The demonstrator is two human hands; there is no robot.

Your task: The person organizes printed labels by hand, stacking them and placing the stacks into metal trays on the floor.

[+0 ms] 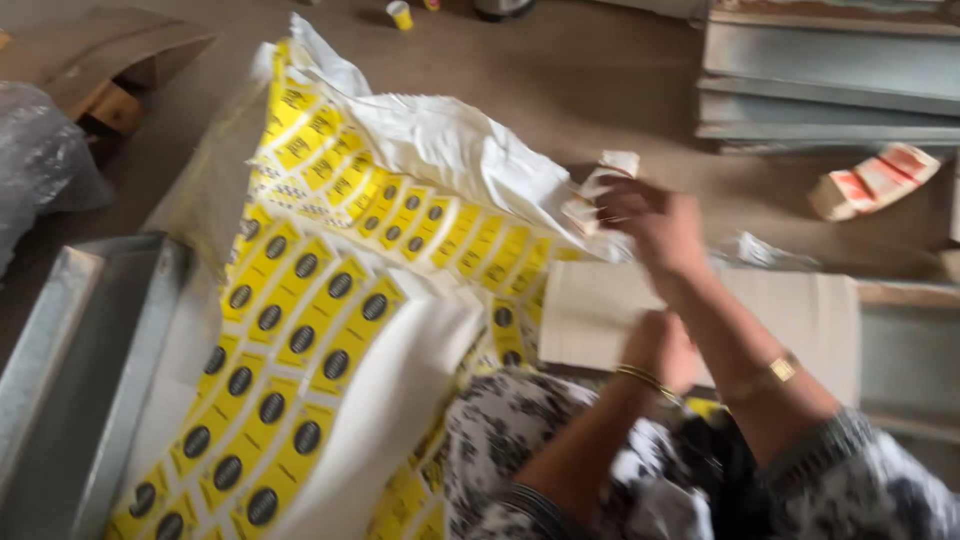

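My right hand point(655, 225) is raised over the floor, blurred by motion. Its fingers are closed on a small white-and-red folded carton point(600, 190). My left hand point(660, 345), with a gold bangle on the wrist, lies curled at the near edge of a flat brown cardboard sheet point(790, 320) across my lap. Blur hides whether it grips the sheet. To my left hangs a big sheet of yellow printed labels with dark round marks point(300, 320), with white paper point(450, 150) draped over its top.
A white-and-red carton point(870, 180) lies on the floor at the right. Grey metal sections point(830, 80) are stacked at the back right, and a grey metal frame point(80, 350) stands at the left. A brown cardboard box point(100, 60) and a small yellow cup point(400, 14) sit further back.
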